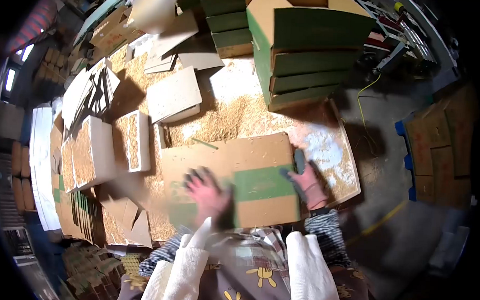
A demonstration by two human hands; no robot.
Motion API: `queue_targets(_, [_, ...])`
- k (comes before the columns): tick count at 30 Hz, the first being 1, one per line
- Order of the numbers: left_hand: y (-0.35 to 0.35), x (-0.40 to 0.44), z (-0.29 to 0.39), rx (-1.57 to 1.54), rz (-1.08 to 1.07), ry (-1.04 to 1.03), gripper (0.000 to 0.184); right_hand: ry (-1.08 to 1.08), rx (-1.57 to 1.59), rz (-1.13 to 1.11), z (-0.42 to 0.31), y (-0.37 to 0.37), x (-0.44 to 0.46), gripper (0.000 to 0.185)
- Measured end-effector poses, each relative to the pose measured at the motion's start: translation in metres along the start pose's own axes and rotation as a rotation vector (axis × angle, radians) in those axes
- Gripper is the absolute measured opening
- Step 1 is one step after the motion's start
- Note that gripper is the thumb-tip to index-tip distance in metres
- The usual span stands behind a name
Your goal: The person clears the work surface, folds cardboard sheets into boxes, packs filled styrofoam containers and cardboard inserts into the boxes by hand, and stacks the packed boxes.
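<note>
A brown cardboard box (266, 151) with a green band lies in front of me, scattered with bits of shavings. My left hand (209, 196), in a pink glove with dark fingertips, is spread over its left part and blurred by motion. At the box's right edge, my right hand (311, 188) wears a matching glove. Its thumb lies over the top face and the other fingers run along the side, gripping that edge. The undersides of both hands are hidden. A thin green strip (205, 143) lies at the box's far edge.
Shavings (241, 115) cover the worktable around the box. Green-and-brown cartons (317, 63) stand stacked at the far side. White sheets (173, 92) and white foam boxes (100, 150) are to the left. Beyond the table's right rim (350, 169), a yellow cord (360, 101) trails on the floor.
</note>
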State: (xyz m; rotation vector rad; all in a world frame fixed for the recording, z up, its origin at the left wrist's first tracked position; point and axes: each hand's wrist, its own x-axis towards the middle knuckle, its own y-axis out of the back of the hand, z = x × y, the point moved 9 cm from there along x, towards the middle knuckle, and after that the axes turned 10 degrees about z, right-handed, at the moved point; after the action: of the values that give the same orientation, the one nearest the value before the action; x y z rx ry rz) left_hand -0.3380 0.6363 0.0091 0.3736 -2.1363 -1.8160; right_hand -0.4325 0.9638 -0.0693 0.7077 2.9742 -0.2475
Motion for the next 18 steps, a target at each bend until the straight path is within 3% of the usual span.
queue_targets(1, [-0.003,-0.021,0.023,-0.17,-0.293,-0.158,0.09,0.024,-0.052,-0.006,-0.004,-0.003,-0.008,0.046])
queue_targets(3, [0.018,0.002,0.02,-0.655,-0.054,-0.443,0.087,-0.048,-0.095,-0.074,-0.027,-0.008,-0.008,0.042])
queue_targets(4, [0.072,0.028,-0.004,-0.515,0.114,-0.389,0.081,-0.188,0.158,-0.188,-0.074,-0.033,-0.019,0.035])
queue_targets(5, [0.135,0.057,-0.034,-0.365,0.285,-0.33,0.075,-0.124,0.173,-0.159,-0.099,-0.034,-0.016,0.038])
queue_targets(7, [0.148,0.106,-0.073,-0.576,0.079,-0.527,0.057,-0.021,0.239,-0.249,-0.117,-0.038,0.011,0.041])
queue_targets(9, [0.195,0.087,-0.079,-0.632,0.019,-0.783,0.05,0.237,0.242,-0.166,-0.204,-0.085,-0.019,0.048])
queue_targets(11, [0.213,0.028,-0.085,-0.773,0.095,-1.076,0.046,0.222,0.159,-0.331,-0.208,-0.108,-0.035,0.053])
queue_targets(13, [0.184,0.015,-0.078,-1.2,-0.537,-0.955,0.043,0.229,0.085,-0.269,-0.217,-0.118,-0.045,0.061])
queue_targets(15, [0.127,0.034,-0.107,-1.641,-0.896,-0.066,0.045,0.135,0.171,-0.31,-0.234,-0.134,-0.065,0.069])
queue_targets(17, [0.132,0.025,-0.119,-1.635,-0.904,-0.172,0.05,0.244,0.015,-0.318,-0.265,-0.14,-0.083,0.07])
queue_targets(18, [0.168,0.01,-0.115,-1.751,-0.912,-0.169,0.052,0.202,0.092,-0.313,-0.274,-0.137,-0.079,0.071])
